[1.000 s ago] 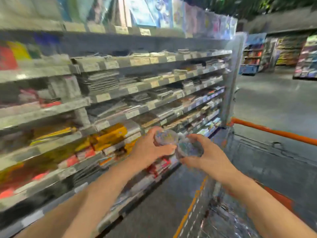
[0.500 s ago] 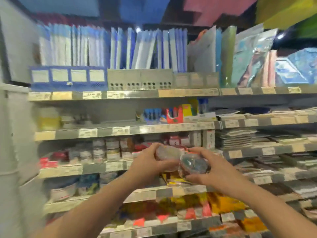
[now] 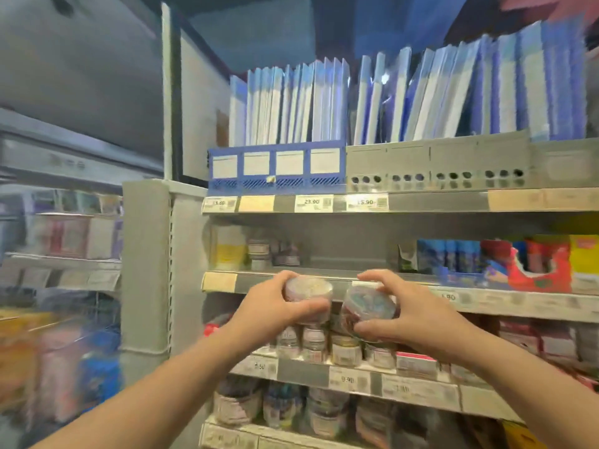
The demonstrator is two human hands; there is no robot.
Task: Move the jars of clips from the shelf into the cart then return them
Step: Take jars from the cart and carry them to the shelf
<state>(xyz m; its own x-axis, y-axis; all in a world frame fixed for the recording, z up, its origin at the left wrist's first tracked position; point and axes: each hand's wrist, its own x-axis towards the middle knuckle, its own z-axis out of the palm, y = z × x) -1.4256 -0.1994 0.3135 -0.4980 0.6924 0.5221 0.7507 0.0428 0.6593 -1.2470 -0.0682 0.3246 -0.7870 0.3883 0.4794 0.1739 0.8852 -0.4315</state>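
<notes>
My left hand (image 3: 275,307) grips a clear round jar of pale clips (image 3: 308,291), held upright in front of a shelf edge. My right hand (image 3: 405,314) grips a second clear jar with blue and red clips (image 3: 368,306), tilted so its lid faces me. The two jars sit side by side, almost touching. Directly behind and below them several similar jars (image 3: 345,348) stand on the shelf (image 3: 304,372). The cart is out of view.
Blue folders (image 3: 291,105) stand in holders on the top shelf. The shelf above my hands (image 3: 324,273) has small tubs at the left and red and blue packs (image 3: 518,264) at the right. A grey upright post (image 3: 146,264) stands left. More jars fill the lower shelf.
The view has swung left from the cart and aisle to face the shelving. Both hands have kept their jars and risen toward the shelf of jars.
</notes>
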